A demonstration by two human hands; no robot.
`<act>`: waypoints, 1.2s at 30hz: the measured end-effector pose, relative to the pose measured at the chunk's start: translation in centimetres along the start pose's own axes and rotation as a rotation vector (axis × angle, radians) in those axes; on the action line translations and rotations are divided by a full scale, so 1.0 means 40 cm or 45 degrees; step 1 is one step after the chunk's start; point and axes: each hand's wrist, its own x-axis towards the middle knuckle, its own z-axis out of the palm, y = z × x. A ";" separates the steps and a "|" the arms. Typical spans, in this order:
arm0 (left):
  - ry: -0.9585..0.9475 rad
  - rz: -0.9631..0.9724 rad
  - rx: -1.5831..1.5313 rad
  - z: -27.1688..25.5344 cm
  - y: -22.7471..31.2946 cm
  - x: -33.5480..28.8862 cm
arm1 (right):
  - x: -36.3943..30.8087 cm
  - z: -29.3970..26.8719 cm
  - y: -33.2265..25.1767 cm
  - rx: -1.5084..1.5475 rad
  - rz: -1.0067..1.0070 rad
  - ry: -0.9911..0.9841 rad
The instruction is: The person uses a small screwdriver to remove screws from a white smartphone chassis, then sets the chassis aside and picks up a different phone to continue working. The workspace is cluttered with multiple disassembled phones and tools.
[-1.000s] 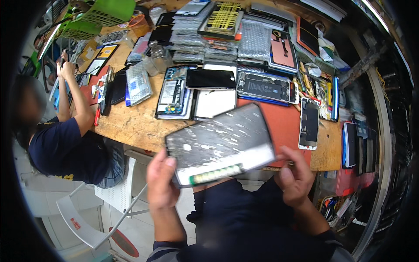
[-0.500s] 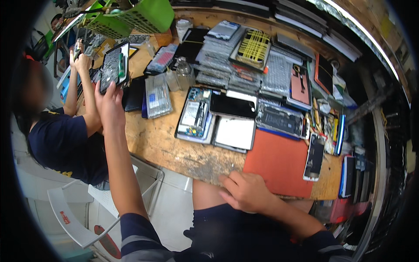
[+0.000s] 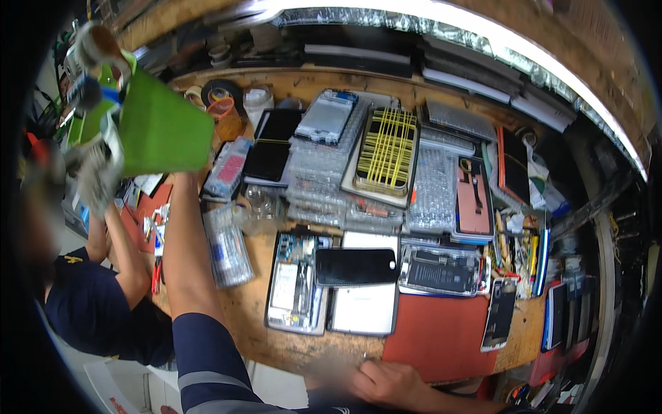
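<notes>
My left forearm reaches up and away at the left. Its hand is hidden behind a green plastic basket, so I cannot see its fingers or anything in them. My right hand rests low at the bench's front edge, by a red-orange mat. Its fingers are curled, and their undersides do not show. Beyond it lie a black phone, an opened device with bare inner parts, a white panel in a dark frame and an opened phone with its battery showing.
Bubble-wrapped packs are stacked at the back, with a yellow-banded bundle on top. A phone screen assembly lies at the mat's right edge. Loose tools stand farther right. Another person's arm is close on the left.
The view has tipped up and the green basket now fills more of the upper left. My left hand, seen before by a dark tray with a green-handled tool, has gone behind the basket.
</notes>
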 end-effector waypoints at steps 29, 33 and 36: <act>-1.060 0.896 0.995 -0.597 0.490 -0.544 | -0.117 -0.124 0.116 -0.070 0.355 0.585; -0.916 1.027 0.915 -0.600 0.538 -0.804 | -0.191 -0.271 0.402 0.052 1.176 0.723; -0.909 0.920 0.980 -0.484 0.557 -0.961 | -0.185 -0.299 0.488 -0.150 1.281 0.572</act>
